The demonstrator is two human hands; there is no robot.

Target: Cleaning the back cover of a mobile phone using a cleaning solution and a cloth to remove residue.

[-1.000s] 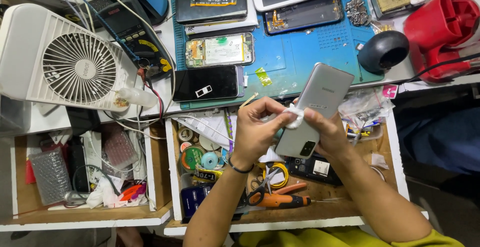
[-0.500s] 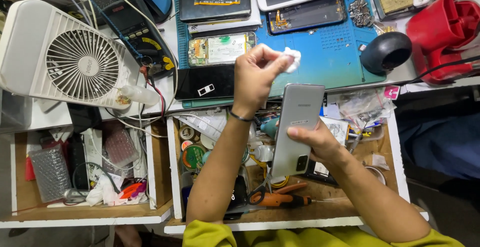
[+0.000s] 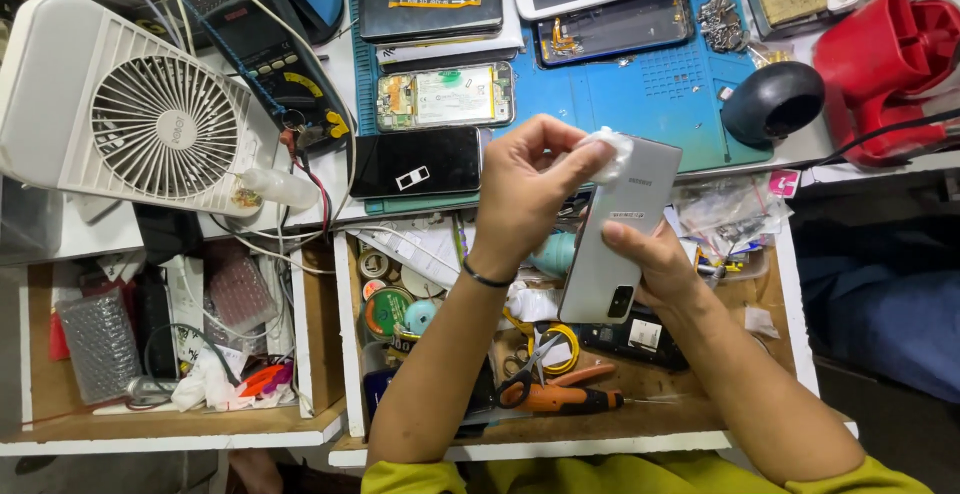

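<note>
A: State the condition of both hands.

B: The left hand (image 3: pixel 525 189) is pinched around a small white wad (image 3: pixel 612 146), thumb and fingertips closed on it. The wad is pressed against the top corner of a silver phone (image 3: pixel 622 226), which shows its back cover. The right hand (image 3: pixel 655 259) grips the phone from beneath, thumb laid across the back near the middle.

A: Location of the phone?

B: Held in the air, tilted, above the open middle drawer (image 3: pixel 350 354) and the front edge of the surface (image 3: pixel 330 74). Its camera end points toward the person.

A: Adjacent items?

B: A blue work mat (image 3: pixel 660 94) lies just beyond the phone. A black phone (image 3: pixel 415 162) lies left of the left hand. Orange-handled scissors (image 3: pixel 545 389) rest in the drawer below. A white fan (image 3: pixel 130 119) stands far left.
</note>
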